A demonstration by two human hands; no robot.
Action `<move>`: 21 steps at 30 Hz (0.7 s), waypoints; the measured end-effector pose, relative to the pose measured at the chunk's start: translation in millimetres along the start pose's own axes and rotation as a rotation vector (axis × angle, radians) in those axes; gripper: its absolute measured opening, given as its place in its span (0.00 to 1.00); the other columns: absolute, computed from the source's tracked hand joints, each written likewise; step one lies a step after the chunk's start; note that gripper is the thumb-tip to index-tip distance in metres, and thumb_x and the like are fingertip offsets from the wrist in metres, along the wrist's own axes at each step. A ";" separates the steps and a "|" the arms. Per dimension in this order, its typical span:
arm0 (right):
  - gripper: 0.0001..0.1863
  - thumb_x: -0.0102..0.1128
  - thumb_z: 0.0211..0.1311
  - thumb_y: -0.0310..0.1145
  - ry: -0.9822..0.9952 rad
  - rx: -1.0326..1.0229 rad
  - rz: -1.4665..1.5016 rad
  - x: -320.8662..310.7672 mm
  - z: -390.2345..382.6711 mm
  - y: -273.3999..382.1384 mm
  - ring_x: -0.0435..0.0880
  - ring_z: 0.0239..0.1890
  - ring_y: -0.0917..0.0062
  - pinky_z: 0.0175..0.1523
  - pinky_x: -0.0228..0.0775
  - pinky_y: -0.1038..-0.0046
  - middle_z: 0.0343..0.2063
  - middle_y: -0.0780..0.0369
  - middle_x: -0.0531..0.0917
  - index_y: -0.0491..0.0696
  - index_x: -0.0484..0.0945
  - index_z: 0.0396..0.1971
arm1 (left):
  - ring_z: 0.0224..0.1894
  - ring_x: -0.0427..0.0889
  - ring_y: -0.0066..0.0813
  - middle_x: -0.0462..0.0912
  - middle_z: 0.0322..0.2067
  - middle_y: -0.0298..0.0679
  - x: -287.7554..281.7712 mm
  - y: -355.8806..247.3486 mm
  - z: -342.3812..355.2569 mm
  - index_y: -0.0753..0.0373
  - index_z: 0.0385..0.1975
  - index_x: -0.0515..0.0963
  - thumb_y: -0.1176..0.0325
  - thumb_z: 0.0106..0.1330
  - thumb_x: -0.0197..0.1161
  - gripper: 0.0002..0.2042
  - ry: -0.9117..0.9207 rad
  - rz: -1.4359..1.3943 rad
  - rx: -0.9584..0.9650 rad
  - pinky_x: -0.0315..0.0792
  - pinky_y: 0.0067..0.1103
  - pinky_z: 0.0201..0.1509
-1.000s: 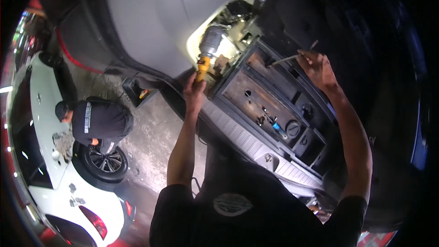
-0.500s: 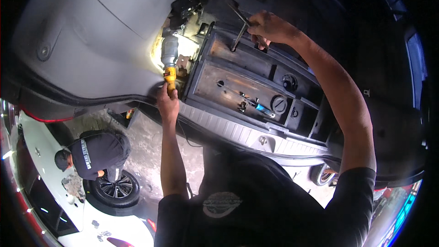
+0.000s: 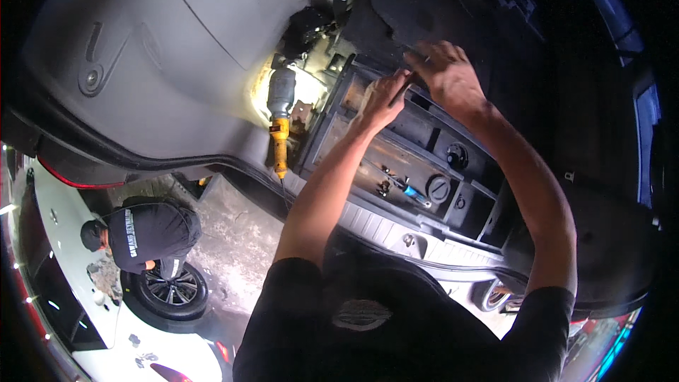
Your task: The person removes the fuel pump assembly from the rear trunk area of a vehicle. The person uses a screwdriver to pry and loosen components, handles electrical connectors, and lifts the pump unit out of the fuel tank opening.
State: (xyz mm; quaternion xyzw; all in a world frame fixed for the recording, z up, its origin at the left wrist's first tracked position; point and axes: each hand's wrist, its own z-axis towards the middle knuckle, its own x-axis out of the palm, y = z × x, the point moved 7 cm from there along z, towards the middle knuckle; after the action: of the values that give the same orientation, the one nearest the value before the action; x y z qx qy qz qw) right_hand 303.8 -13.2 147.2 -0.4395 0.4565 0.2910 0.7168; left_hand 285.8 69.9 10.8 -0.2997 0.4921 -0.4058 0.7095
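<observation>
- Clenching a dark bar (image 3: 402, 91) in the left hand (image 3: 382, 101), over the upper part of the tray (image 3: 399, 152).
- Holding the right hand (image 3: 453, 78) close beside the left, fingers bent toward the bar; too blurred to tell a firm grip from a light touch.
- Apparently in mid-step: handling the bar with hands close together, its lower end hidden from view.
- For the next move, likely in need of a secure hold on the bar and of room for both wrists clear of the tray's walls.
- Left of the tray, unheld, a yellow lamp (image 3: 281, 141), with its dark upper part against the brightly lit side opening (image 3: 311, 88).
- In the tray, apart from both hands, a blue-handled tool (image 3: 416, 194) just beside a round cap (image 3: 438, 188).
- Well apart at left, a co-worker (image 3: 159, 233) bent over a wheel (image 3: 187, 290).
</observation>
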 end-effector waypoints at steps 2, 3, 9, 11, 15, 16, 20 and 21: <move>0.10 0.62 0.70 0.34 0.162 0.444 0.332 -3.5 -3.7 -17.0 0.88 0.46 0.71 0.45 0.81 0.67 0.44 0.56 0.87 0.46 0.84 0.44 | 0.33 0.85 0.57 0.83 0.28 0.54 2.1 22.6 -0.2 0.63 0.45 0.77 0.67 0.74 0.56 0.08 -0.125 0.012 -0.007 0.76 0.44 0.33; 0.12 0.64 0.69 0.39 0.277 0.607 0.494 5.5 -11.4 -27.3 0.88 0.31 0.73 0.30 0.80 0.69 0.36 0.58 0.88 0.44 0.84 0.35 | 0.34 0.85 0.57 0.84 0.29 0.54 6.0 23.0 1.5 0.63 0.44 0.77 0.67 0.74 0.57 0.07 -0.123 0.030 -0.009 0.76 0.44 0.33; 0.08 0.66 0.63 0.32 0.546 0.528 0.883 48.5 12.7 -28.9 0.86 0.26 0.76 0.33 0.80 0.71 0.32 0.57 0.87 0.43 0.84 0.37 | 0.36 0.85 0.55 0.84 0.30 0.53 7.2 15.9 9.6 0.63 0.37 0.77 0.69 0.68 0.65 0.06 -0.182 -0.106 -0.104 0.76 0.43 0.36; 0.08 0.65 0.61 0.27 0.353 0.259 0.719 39.0 30.7 -25.3 0.87 0.32 0.73 0.40 0.80 0.70 0.34 0.57 0.87 0.43 0.85 0.39 | 0.36 0.85 0.56 0.84 0.32 0.54 7.5 25.1 8.2 0.64 0.39 0.78 0.69 0.68 0.64 0.06 -0.144 -0.092 -0.114 0.77 0.43 0.37; 0.17 0.63 0.62 0.26 0.209 -0.253 0.317 37.2 22.4 -0.6 0.82 0.58 0.66 0.61 0.78 0.68 0.54 0.55 0.83 0.49 0.84 0.51 | 0.39 0.85 0.58 0.85 0.34 0.55 -1.6 12.1 4.7 0.67 0.43 0.78 0.70 0.70 0.60 0.08 -0.181 -0.048 0.011 0.77 0.43 0.40; 0.20 0.64 0.63 0.27 0.359 -0.242 0.282 38.2 18.6 4.7 0.79 0.65 0.65 0.66 0.76 0.67 0.60 0.55 0.81 0.51 0.83 0.55 | 0.39 0.85 0.58 0.85 0.35 0.55 -9.6 3.2 2.3 0.67 0.43 0.78 0.71 0.71 0.60 0.08 -0.227 -0.067 0.085 0.77 0.44 0.40; 0.17 0.66 0.64 0.33 0.062 0.010 0.403 16.5 9.3 -16.9 0.83 0.58 0.61 0.63 0.76 0.63 0.54 0.53 0.84 0.45 0.83 0.52 | 0.35 0.84 0.55 0.84 0.33 0.51 3.4 11.4 -0.6 0.67 0.40 0.79 0.74 0.69 0.58 0.06 -0.118 0.048 0.083 0.77 0.42 0.37; 0.17 0.66 0.65 0.34 0.009 0.138 0.435 -0.3 19.8 -19.5 0.84 0.54 0.60 0.61 0.77 0.63 0.52 0.52 0.85 0.45 0.83 0.51 | 0.37 0.83 0.52 0.83 0.35 0.48 23.2 51.9 -4.5 0.65 0.40 0.80 0.75 0.66 0.57 0.07 -0.187 -0.154 -0.034 0.77 0.40 0.41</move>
State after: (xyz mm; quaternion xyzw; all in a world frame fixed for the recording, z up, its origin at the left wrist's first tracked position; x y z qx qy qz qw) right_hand 327.5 -4.1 158.5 -0.2816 0.5625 0.4049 0.6636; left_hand 300.4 75.1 -44.1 -0.3852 0.4063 -0.4210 0.7137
